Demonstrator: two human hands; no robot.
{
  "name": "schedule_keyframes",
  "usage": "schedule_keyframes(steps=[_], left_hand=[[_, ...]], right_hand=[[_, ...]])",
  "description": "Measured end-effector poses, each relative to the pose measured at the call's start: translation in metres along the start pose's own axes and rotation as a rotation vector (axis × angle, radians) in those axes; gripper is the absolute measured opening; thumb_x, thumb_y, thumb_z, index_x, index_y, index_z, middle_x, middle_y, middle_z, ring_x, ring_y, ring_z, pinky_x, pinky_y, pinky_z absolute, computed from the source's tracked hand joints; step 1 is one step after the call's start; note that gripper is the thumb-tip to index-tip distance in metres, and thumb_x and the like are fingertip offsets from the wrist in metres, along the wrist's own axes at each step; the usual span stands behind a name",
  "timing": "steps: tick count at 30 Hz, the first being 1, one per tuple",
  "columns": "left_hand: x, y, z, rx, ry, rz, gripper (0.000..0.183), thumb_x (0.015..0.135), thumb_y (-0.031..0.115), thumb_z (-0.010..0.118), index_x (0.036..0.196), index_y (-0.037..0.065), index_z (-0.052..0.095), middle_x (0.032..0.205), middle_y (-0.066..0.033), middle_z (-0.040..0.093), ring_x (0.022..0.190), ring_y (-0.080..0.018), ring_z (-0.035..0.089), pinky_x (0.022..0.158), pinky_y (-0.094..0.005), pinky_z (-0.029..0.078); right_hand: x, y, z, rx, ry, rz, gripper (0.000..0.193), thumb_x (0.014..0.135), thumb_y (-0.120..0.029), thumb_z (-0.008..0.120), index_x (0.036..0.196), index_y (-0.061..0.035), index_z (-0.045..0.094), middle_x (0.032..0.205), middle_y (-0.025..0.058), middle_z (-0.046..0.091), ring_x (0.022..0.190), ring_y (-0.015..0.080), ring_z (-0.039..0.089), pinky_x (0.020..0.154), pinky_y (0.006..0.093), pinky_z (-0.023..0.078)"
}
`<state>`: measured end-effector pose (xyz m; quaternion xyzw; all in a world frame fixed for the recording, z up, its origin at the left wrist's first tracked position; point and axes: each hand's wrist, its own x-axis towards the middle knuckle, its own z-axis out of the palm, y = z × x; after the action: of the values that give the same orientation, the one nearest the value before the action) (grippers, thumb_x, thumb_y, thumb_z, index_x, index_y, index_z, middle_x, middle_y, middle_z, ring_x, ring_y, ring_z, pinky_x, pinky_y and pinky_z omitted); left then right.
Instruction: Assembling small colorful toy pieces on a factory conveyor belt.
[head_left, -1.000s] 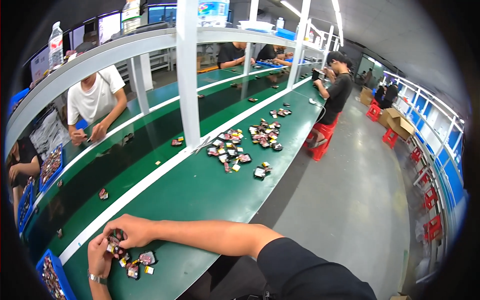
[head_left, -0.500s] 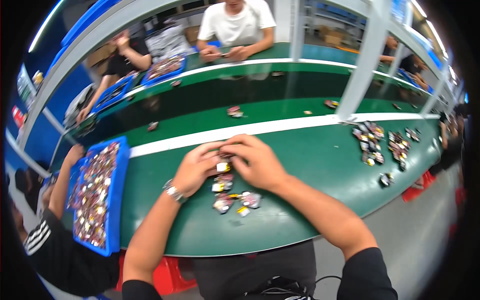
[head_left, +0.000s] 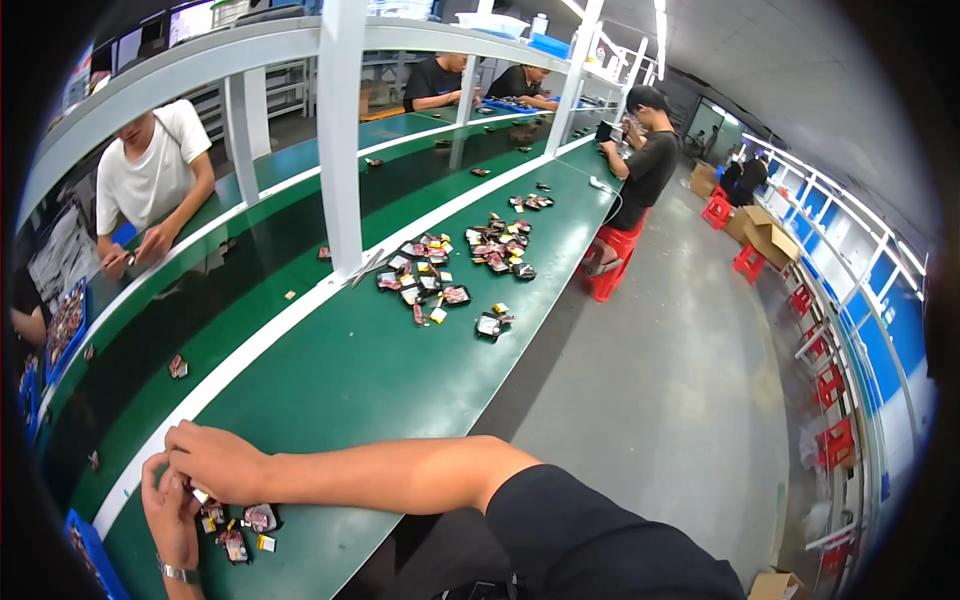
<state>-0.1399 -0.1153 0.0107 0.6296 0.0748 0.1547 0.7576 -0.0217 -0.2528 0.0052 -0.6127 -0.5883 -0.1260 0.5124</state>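
At the lower left, my left hand (head_left: 170,520) and my right hand (head_left: 220,466) meet over the green tabletop, fingers closed together. Between them a small electronic module (head_left: 200,495) shows only a pale, silvery part; my fingers hide the rest. Just below and to the right of my hands lie several similar modules, including a dark-cased one (head_left: 260,517) and another (head_left: 235,546) with reddish and yellow parts. Beside these rests a small white-and-yellow piece (head_left: 266,543). A metal watch band (head_left: 180,573) circles my left wrist.
Farther along the green table (head_left: 330,400) lie module piles (head_left: 425,268) (head_left: 498,243) and a separate small cluster (head_left: 492,322). A grey post (head_left: 342,140) rises beside the white strip. A blue bin (head_left: 95,555) stands at lower left. Co-workers sit across and farther along; one occupies a red stool (head_left: 615,262).
My view has swung to the right, so my hands now appear at the lower left, and the far table and aisle show. Both hands stay together on the small module.
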Motion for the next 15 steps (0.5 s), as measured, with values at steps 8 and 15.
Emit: schedule_keyframes(steps=[8, 15], left_hand=[[0.011, -0.013, 0.009, 0.002, -0.001, -0.022, 0.041, 0.098, 0.012, 0.056, 0.134, 0.004, 0.039, 0.11, -0.0078, 0.063, 0.101, -0.0159, 0.065, 0.083, -0.0303, 0.059], [0.011, -0.011, 0.006, 0.006, 0.041, -0.018, 0.039, 0.096, 0.008, 0.054, 0.133, 0.003, 0.043, 0.116, -0.0093, 0.062, 0.102, -0.0163, 0.065, 0.082, -0.0306, 0.059]], right_hand=[[-0.008, 0.009, -0.019, -0.021, -0.02, 0.009, 0.012, 0.074, -0.006, 0.068, 0.074, -0.0034, 0.056, 0.102, 0.0118, 0.053, 0.096, 0.0298, 0.052, 0.077, 0.0394, 0.047], [-0.008, 0.01, -0.017, -0.083, -0.043, -0.01, 0.009, 0.071, -0.009, 0.07, 0.074, -0.0014, 0.065, 0.101, 0.0125, 0.054, 0.098, 0.0293, 0.052, 0.08, 0.0395, 0.048]])
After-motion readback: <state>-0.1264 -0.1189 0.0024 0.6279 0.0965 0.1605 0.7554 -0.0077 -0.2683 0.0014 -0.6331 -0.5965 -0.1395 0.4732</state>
